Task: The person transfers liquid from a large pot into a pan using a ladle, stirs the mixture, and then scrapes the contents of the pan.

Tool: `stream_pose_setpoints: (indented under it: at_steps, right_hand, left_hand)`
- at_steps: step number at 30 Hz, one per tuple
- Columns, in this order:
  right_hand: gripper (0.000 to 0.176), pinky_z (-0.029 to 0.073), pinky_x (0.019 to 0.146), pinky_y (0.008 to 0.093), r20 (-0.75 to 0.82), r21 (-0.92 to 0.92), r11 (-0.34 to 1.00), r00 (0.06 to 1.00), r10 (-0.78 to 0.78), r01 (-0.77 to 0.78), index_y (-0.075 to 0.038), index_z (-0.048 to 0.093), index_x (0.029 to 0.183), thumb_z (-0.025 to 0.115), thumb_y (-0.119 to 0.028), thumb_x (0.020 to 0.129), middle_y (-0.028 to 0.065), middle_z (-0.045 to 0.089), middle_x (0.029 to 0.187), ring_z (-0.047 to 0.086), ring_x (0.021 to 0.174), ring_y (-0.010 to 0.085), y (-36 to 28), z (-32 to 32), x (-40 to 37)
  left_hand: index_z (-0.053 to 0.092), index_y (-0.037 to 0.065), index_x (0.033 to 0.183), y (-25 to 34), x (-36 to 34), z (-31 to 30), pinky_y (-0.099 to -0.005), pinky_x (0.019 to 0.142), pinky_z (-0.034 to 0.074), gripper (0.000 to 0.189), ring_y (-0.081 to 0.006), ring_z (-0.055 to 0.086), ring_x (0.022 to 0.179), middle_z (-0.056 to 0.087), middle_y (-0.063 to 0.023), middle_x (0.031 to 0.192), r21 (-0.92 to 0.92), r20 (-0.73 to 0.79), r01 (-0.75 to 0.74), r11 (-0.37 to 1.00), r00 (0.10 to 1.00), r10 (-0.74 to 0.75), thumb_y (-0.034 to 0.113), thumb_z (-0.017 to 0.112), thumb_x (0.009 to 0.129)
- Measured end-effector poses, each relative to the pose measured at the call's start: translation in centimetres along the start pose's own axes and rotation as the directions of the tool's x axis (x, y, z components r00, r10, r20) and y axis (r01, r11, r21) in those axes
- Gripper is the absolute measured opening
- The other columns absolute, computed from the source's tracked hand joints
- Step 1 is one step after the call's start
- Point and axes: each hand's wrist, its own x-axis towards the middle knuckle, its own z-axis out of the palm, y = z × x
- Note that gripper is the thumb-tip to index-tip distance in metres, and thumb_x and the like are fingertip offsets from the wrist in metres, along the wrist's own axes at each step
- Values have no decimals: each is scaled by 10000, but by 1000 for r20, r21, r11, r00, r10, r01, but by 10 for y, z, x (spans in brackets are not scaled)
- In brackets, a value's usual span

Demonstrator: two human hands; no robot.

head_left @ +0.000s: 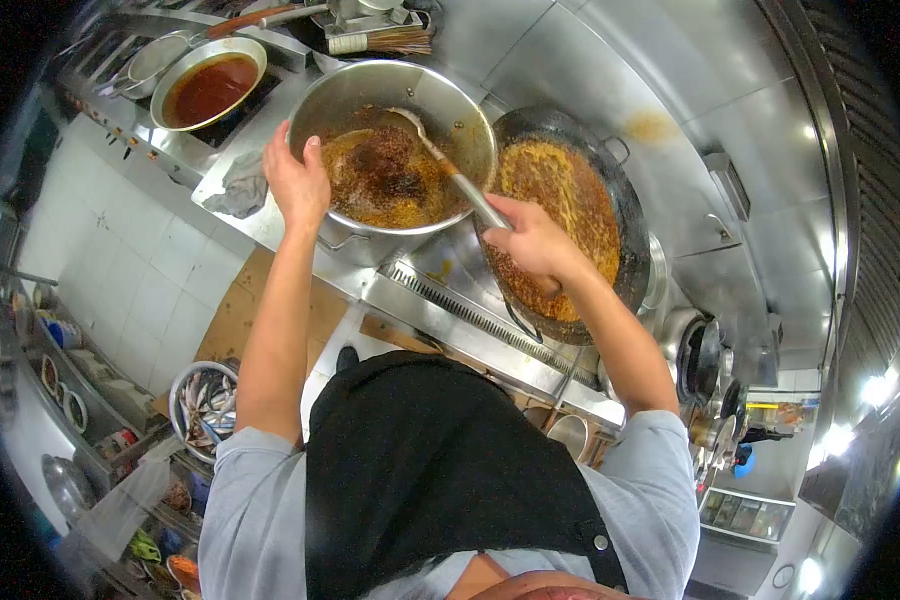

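Note:
A deep steel pot (435, 95) stands on the counter, holding a dark reddish-brown mass in yellowish oil (380, 180). At its left rim, my left hand (298, 182) grips the edge, with the thumb on the inner side and fingers outside. My right hand (532, 238) is closed around the handle of a long ladle (460, 182), whose handle slants across the pot's right rim. The ladle's far end lies in the pot against the contents. Beneath my right forearm is a big black wok (627, 215) filled with an oily, orange-brown chopped mixture (560, 185).
A pan of red-brown liquid (210, 88) and a strainer (157, 57) are at the upper left. A grey cloth (240, 187) lies left of the pot. A slotted drain (460, 300) runs along the counter front. Cardboard (245, 310) covers part of the floor.

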Motion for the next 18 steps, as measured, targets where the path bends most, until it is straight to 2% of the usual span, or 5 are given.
stream_pose_setpoints:
  at_steps: [3, 6, 9, 10, 18]
  right_hand:
    - [652, 540, 1004, 396, -176, -118, 984, 972, -155, 135, -63, 521, 1570, 703, -137, 948, 254, 731, 1297, 733, 1110, 337, 11, 1, -33]
    - [716, 534, 1048, 408, -268, -149, 985, 955, -130, 92, -110, 464, 1620, 714, -128, 949, 280, 678, 1385, 713, 1220, 378, 9, 8, -68]
    - [761, 527, 1084, 435, -350, -142, 965, 901, -256, 219, -110, 419, 1640, 726, -106, 944, 289, 634, 1433, 672, 1286, 416, 43, 39, -76]
    - [729, 476, 1150, 392, -279, -77, 987, 947, -160, 143, -67, 393, 1649, 681, -74, 980, 261, 510, 1599, 580, 1430, 317, 49, 46, -77]
    - [706, 521, 1063, 393, -364, -12, 986, 918, -159, 167, -69, 411, 1642, 671, -82, 986, 270, 600, 1508, 665, 1325, 327, 63, 69, -92]
  left_hand:
    - [544, -15, 1481, -9, -1, 7, -501, 1163, 405, 544, -437, 542, 1345, 605, -269, 1424, -104, -12, 25, 994, 1000, -26, 201, 700, 1006]
    - [543, -16, 1485, -17, -1, 12, -502, 1148, 422, 541, -439, 566, 1323, 611, -269, 1422, -111, -12, 42, 993, 999, -43, 180, 695, 1005]
    - [544, -22, 1483, -16, -1, 11, -502, 1131, 440, 539, -445, 584, 1304, 624, -276, 1405, -103, -10, 43, 994, 999, -44, 171, 695, 1003]
    - [545, -28, 1479, -13, 0, 9, -493, 1116, 455, 536, -440, 608, 1275, 639, -278, 1381, -109, -4, 17, 994, 1000, -17, 165, 696, 1003]
    - [545, -36, 1476, -7, 0, 8, -458, 1114, 458, 534, -411, 627, 1270, 643, -275, 1384, -107, 19, 40, 993, 999, -38, 181, 690, 1010]
